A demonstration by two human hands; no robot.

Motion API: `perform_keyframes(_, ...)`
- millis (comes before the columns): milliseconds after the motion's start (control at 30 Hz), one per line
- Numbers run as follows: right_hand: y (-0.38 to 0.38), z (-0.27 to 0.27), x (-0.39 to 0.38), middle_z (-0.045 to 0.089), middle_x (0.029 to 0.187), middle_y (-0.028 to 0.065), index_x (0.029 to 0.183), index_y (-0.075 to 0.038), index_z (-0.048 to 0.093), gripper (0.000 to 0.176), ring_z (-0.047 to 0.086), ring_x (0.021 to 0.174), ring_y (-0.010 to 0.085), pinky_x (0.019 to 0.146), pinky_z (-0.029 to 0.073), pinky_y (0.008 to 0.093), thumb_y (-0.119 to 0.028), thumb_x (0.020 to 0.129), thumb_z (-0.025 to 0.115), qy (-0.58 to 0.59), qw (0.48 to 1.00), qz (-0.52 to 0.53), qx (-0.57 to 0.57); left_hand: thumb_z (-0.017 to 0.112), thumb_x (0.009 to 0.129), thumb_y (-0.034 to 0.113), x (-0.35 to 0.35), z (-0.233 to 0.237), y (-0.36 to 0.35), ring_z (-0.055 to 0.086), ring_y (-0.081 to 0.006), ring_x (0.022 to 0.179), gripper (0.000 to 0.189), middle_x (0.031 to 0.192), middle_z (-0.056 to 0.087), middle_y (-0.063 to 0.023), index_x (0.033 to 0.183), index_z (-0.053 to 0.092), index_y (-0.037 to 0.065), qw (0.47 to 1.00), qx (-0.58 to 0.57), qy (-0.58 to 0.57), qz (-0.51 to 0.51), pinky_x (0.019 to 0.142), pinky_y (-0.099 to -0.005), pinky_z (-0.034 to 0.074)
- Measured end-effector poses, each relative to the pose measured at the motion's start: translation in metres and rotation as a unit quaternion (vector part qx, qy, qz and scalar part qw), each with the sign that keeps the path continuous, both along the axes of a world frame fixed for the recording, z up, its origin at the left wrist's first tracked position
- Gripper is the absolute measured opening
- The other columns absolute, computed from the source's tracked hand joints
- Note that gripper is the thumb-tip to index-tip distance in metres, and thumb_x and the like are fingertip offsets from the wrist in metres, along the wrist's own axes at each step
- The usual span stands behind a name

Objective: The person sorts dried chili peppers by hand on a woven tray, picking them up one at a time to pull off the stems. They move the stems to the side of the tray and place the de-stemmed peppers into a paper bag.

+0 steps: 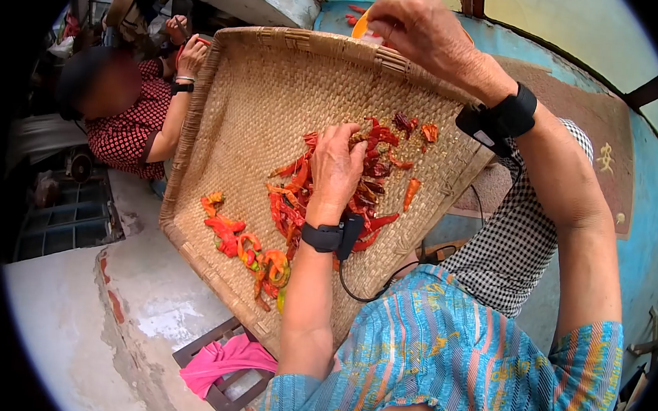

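Observation:
Red dried chili peppers (288, 212) lie heaped in the middle of a shallow woven basket (237, 111). My left hand (336, 163) rests on this heap, its fingers curled around a chili pepper that they mostly cover. Over the far rim, my right hand (420, 35) hangs above an orange basin (361, 27), fingers bent and pressed together. What the right fingers hold, if anything, is hidden. Fresher-looking orange and red peppers (248, 250) form a smaller group toward the basket's lower left. A single orange pepper (411, 193) lies apart on the right.
Another person (129, 113) in a red patterned shirt sits beyond the basket's left side, hands near its corner. A pink cloth (228, 364) hangs on a dark wooden stool (233, 405) below. A brown mat (593, 137) covers part of the blue floor at right.

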State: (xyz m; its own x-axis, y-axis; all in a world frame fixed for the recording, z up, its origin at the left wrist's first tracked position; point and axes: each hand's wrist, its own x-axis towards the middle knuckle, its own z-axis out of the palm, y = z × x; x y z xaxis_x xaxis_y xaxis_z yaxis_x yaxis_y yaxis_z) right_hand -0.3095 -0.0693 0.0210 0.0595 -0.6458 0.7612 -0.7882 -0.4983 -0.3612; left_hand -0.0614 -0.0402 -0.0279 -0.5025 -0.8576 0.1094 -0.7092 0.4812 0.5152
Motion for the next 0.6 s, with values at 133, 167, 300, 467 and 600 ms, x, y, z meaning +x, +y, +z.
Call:
perform_keyframes(133, -0.01, -0.011, -0.015, 0.063, 0.083, 0.0146, 0.097, -0.002, 0.062, 0.015, 0.062, 0.071, 0.0294, 0.063, 0.051, 0.0379, -0.015, 0.09, 0.061, -0.005, 0.996, -0.088, -0.017, 0.067, 0.082, 0.007, -0.003, -0.011, 0.002, 0.056, -0.0345, 0.096, 0.021, 0.096, 0.058, -0.0163, 0.102, 0.062, 0.001, 0.991, -0.106, -0.074, -0.04, 0.08, -0.0438, 0.049)
perform_keyframes(167, -0.015, -0.02, -0.018, 0.065, 0.083, 0.0092, 0.097, -0.004, 0.065, 0.014, 0.064, 0.066, 0.0223, 0.06, 0.053, 0.0333, -0.016, 0.091, 0.064, 0.044, 0.99, -0.111, -0.077, 0.067, 0.082, 0.007, -0.004, -0.011, 0.002, 0.057, -0.034, 0.093, 0.018, 0.094, 0.058, -0.0157, 0.098, 0.063, 0.001, 0.99, -0.112, -0.084, -0.035, 0.079, -0.0438, 0.049)
perform_keyframes(300, 0.003, -0.02, 0.02, 0.064, 0.073, 0.0136, 0.082, -0.004, 0.06, 0.011, 0.066, 0.069, 0.0297, 0.063, 0.053, 0.0403, -0.012, 0.088, 0.057, 0.019, 0.996, 0.073, 0.057, 0.065, 0.081, 0.01, -0.004, -0.008, -0.002, 0.058, -0.0346, 0.093, 0.016, 0.094, 0.059, -0.0163, 0.094, 0.062, 0.0, 0.994, -0.066, -0.086, -0.028, 0.079, -0.043, 0.047)
perform_keyframes(467, 0.018, -0.025, 0.037, 0.059, 0.067, 0.0144, 0.078, 0.001, 0.055, 0.015, 0.062, 0.067, 0.0312, 0.062, 0.049, 0.0395, -0.01, 0.087, 0.058, 0.074, 0.957, 0.134, 0.247, 0.065, 0.081, 0.009, -0.002, -0.012, -0.005, 0.06, -0.0297, 0.077, 0.011, 0.085, 0.06, -0.0131, 0.085, 0.063, -0.001, 0.993, -0.114, -0.027, -0.028, 0.073, -0.0384, 0.049)
perform_keyframes(600, 0.02, -0.037, 0.046, 0.062, 0.071, 0.0142, 0.09, 0.003, 0.065, 0.022, 0.062, 0.065, 0.027, 0.061, 0.049, 0.0379, -0.019, 0.088, 0.064, 0.019, 0.921, 0.223, 0.319, 0.067, 0.083, 0.008, 0.001, 0.011, -0.001, 0.058, -0.0164, 0.067, 0.011, 0.082, 0.058, -0.007, 0.084, 0.062, -0.001, 0.99, -0.016, 0.123, 0.072, 0.064, -0.0305, 0.049)
